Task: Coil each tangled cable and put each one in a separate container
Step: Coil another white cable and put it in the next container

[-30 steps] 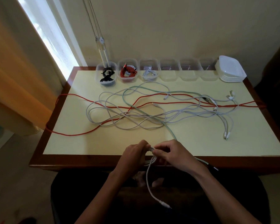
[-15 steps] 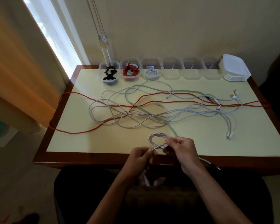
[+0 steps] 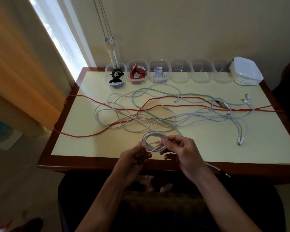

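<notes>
Over the table (image 3: 90, 144), left hand (image 3: 135, 155) and right hand (image 3: 182, 152) pinch the coiled white cable (image 3: 153, 141) between them.

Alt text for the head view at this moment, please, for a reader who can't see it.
Both hands, left hand and right hand, hold a coiled white cable above the table's near edge. Beyond lies a tangle of red, white and green cables; along the back, three containers hold cables and three look empty.
</notes>
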Tool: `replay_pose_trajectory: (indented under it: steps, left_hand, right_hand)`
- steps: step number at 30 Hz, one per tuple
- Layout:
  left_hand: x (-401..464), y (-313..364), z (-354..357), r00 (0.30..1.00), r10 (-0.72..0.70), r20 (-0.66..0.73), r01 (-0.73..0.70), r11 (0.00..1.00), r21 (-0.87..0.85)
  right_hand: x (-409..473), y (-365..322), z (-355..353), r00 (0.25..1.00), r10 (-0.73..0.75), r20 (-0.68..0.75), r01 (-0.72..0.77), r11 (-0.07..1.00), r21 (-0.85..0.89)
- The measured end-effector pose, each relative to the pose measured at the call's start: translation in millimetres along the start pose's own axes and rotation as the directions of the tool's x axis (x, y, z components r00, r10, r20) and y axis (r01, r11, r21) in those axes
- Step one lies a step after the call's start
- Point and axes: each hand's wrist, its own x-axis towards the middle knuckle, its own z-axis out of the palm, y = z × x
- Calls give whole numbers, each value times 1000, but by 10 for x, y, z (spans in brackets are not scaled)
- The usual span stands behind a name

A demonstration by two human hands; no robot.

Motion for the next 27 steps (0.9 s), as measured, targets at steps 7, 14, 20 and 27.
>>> replay_pose_trajectory:
  steps: [7, 14, 20, 27]
  left_hand:
    - [7, -47, 45, 1000, 24, -18, -19, 973, 229]
    - [10, -126, 51, 998, -32, 57, 39, 991, -128]
    - [61, -202, 61, 997, -64, -36, 57, 983, -176]
    - [24, -180, 30, 999, 12, -53, 10, 921, 390]
  right_hand:
    - [-22, 69, 25, 1000, -2, 31, 5, 994, -106]
    - [4, 125, 32, 999, 39, -37, -41, 998, -43]
    - [2, 196, 68, 998, 24, -54, -29, 995, -100]
    - [-7, 201, 76, 998, -50, -48, 40, 980, -196]
